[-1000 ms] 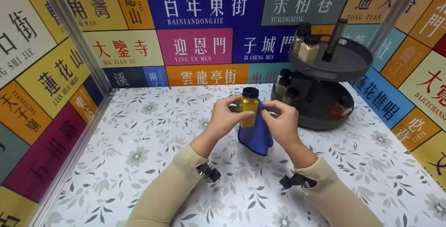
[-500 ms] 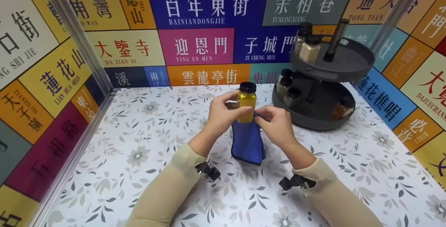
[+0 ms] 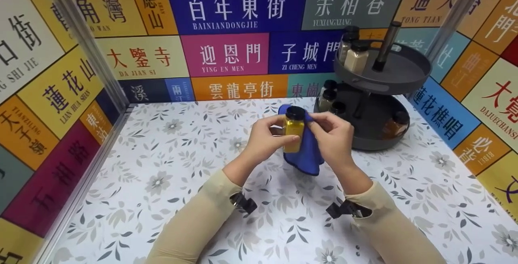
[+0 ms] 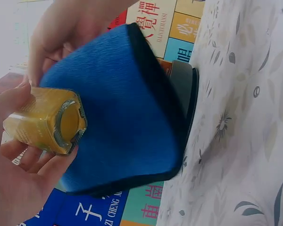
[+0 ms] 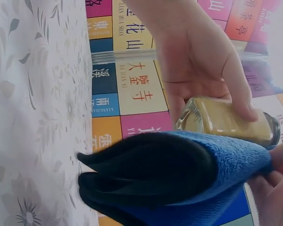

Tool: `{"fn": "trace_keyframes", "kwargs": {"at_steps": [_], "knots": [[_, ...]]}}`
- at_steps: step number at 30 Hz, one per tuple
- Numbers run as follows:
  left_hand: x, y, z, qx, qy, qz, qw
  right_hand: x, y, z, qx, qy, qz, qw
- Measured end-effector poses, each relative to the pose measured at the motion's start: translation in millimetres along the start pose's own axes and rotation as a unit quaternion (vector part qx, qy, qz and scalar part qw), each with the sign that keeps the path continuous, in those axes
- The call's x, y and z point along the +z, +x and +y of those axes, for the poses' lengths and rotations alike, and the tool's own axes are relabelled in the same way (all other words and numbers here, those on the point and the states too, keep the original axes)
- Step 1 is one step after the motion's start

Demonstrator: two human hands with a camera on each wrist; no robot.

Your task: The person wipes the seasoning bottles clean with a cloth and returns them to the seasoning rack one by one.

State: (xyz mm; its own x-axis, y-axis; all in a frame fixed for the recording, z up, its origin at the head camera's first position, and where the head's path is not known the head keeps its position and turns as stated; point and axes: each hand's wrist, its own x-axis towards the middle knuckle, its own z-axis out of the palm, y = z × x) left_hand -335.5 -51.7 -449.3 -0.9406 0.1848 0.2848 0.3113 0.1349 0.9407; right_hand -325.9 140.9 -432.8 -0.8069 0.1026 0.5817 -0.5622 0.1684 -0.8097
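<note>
My left hand (image 3: 265, 136) grips a square glass spice jar (image 3: 294, 134) of yellow powder with a black lid, thumb across its near face. The jar is held above the table, slightly tilted. My right hand (image 3: 335, 134) pinches a blue cloth (image 3: 305, 160) with dark edging, which hangs behind and to the right of the jar. In the left wrist view the jar's base (image 4: 70, 122) faces the camera, with the cloth (image 4: 118, 113) spread beside it. The right wrist view has the folded cloth (image 5: 203, 165) against the jar (image 5: 226, 120); its contact behind the jar is partly hidden.
A dark two-tier round rack (image 3: 376, 144) stands at the back right. Its upper tier bears jars with black lids (image 3: 356, 59), and several more stand on the lower tier. A flowered white tablecloth (image 3: 182, 207) covers the table; sign-patterned panels (image 3: 226, 53) enclose it.
The jar and both hands first rise a little to the left, then come back right and lower. The cloth has swung right, and a part of it now shows behind the jar's lid.
</note>
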Motion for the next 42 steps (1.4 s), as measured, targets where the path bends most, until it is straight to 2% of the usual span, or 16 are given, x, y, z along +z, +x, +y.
{"fn": "trace_keyframes", "kwargs": {"at_steps": [4, 8, 15, 21, 26, 28, 31, 36, 39, 42], "knots": [[0.2, -0.4, 0.9, 0.008, 0.014, 0.012, 0.9998, 2, -3.3, -2, -0.051, -0.018, 0.016, 0.9984], [-1.7, 1.1, 1.2, 0.02, 0.018, 0.033, 0.9991, 4, -5.3, 1, -0.067, -0.051, -0.007, 0.9964], [-8.7, 4.2, -0.6, 0.02, -0.009, 0.062, 0.9978, 5, -7.7, 4, -0.021, -0.104, -0.073, 0.9916], [-15.6, 4.9, 1.5, 0.02, -0.033, 0.076, 0.9964, 9, -8.9, 6, 0.029, -0.14, -0.13, 0.9812], [-16.4, 4.4, 2.2, 0.018, -0.032, 0.078, 0.9963, 11, -8.4, 8, 0.073, -0.145, -0.15, 0.9752], [-14.7, 4.3, 1.8, 0.016, -0.034, 0.077, 0.9963, 10, -8.1, 9, 0.088, -0.138, -0.143, 0.9761], [-10.7, 4.1, 0.4, 0.012, -0.044, 0.065, 0.9968, 9, -7.3, 9, 0.086, -0.112, -0.106, 0.9843], [-2.6, 1.4, -1.6, 0.002, -0.039, 0.022, 0.999, 3, -4.9, 2, 0.02, -0.063, -0.019, 0.9976], [2.0, 0.2, -4.0, -0.005, -0.034, -0.003, 0.9994, 1, -3.2, -1, -0.021, -0.036, 0.013, 0.999], [5.5, 0.0, -6.7, -0.013, -0.041, -0.02, 0.9989, 0, -2.1, -1, -0.043, -0.013, 0.026, 0.9987]]}}
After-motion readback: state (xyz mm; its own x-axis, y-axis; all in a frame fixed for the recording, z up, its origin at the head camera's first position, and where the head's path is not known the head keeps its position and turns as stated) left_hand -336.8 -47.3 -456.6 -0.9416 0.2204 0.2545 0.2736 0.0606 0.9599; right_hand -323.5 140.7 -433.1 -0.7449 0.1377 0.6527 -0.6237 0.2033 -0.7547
